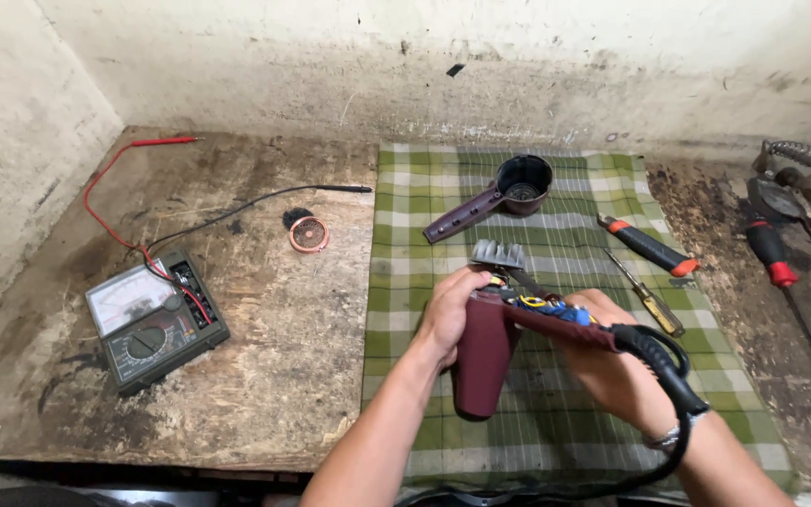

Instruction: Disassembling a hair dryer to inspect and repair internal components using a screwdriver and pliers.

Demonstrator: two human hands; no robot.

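I am reaching both bare forearms in from below. My left hand (448,314) is curling its fingers (466,282) closed in a grip; my right hand (612,361) is clasping likewise, thumb beside those fingers.

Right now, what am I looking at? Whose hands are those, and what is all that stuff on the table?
The camera sits on a person's head and looks down at their own two hands. The left hand and right hand hold an opened maroon hair dryer with coloured wires showing and a black cord. Under them lies a green checked cloth on a worn wooden table. On the cloth rest another maroon dryer part, a knife and a screwdriver. To the left sits a meter with red and black leads.
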